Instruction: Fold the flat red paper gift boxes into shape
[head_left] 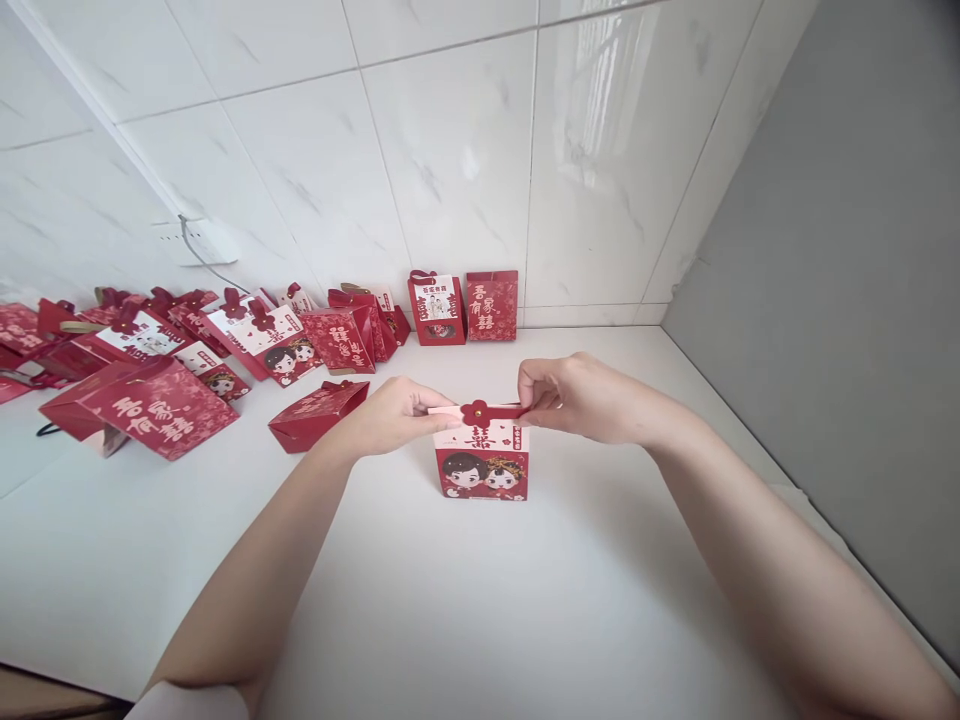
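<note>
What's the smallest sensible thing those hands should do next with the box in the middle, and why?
I'd have the right hand gently smooth the red strap along the gift box's top: its fingers are already at the strap's end, while the left hand pinches the opposite top corner.

printed paper-card gift box (482,474), smooth white tabletop (420,600), glossy marbled wall tiles (450,160), matt grey panel (840,300)

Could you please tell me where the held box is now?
In the head view, the box is just below centre, its top held by the left hand and the right hand.
</note>
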